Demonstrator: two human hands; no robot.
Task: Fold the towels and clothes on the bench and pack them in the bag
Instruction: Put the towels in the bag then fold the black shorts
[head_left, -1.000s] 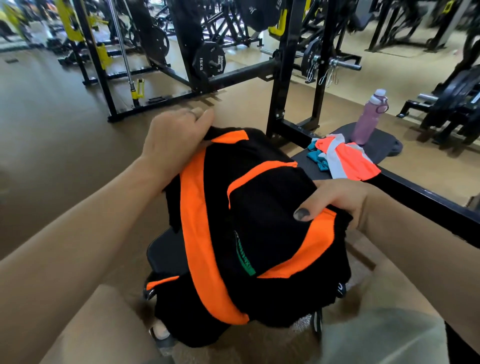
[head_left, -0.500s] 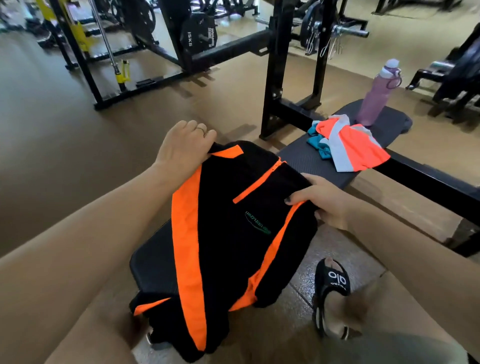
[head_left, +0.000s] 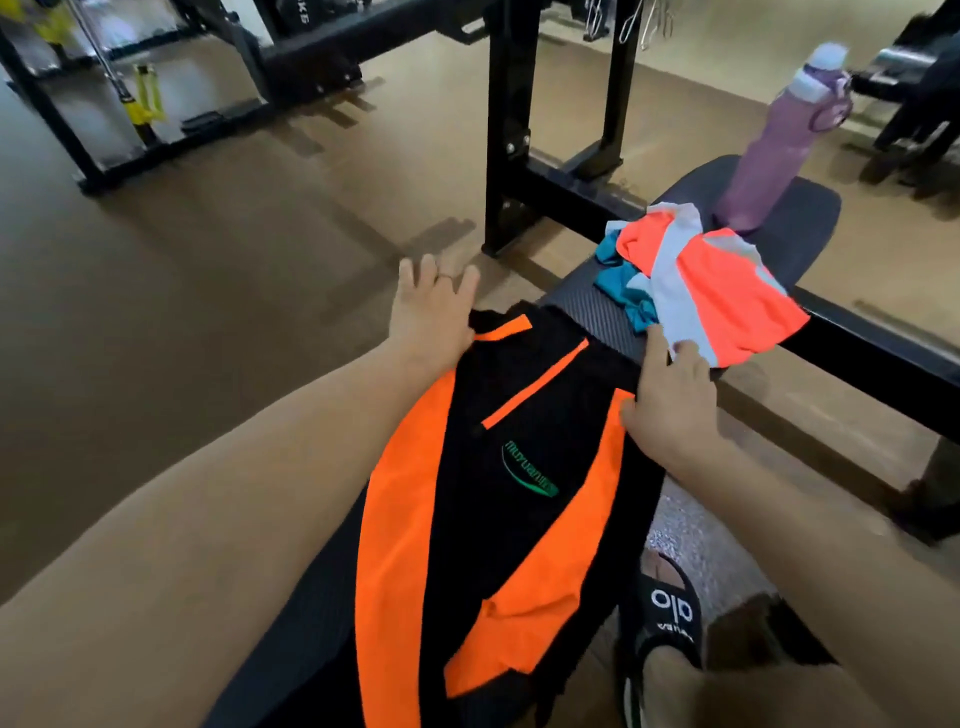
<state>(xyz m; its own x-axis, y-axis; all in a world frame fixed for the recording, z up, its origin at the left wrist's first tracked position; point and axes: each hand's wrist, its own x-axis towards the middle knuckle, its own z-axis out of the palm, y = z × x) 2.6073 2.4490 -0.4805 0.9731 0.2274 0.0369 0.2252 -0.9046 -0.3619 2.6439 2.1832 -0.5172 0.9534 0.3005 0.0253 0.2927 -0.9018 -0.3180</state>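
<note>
The black and orange jacket (head_left: 498, 493) lies flat along the near part of the black bench (head_left: 597, 312) in front of me, its collar end pointing away from me and its lower end hanging off the near edge toward my legs. An orange zip line runs diagonally across the chest above a small green logo.

My left hand (head_left: 431, 312) rests at the jacket's far left corner, fingers straight and spread, the palm's heel on the fabric and the fingertips reaching past the bench edge over the floor; it holds nothing. My right hand (head_left: 670, 395) lies on the jacket's right edge, fingers loosely extended and pressing down flat, the fingertips just touching the hem of the next garment.

That next garment is an orange and grey shirt (head_left: 717, 291), crumpled further along the bench, with a teal cloth (head_left: 623, 291) bunched under and beside it. Beyond them a purple water bottle (head_left: 774, 150) stands upright on the bench's far end.

Below my right forearm, my foot in a black slide sandal (head_left: 670, 608) rests on the floor. Black rack uprights (head_left: 511, 124) stand just beyond the bench on the brown gym floor.
</note>
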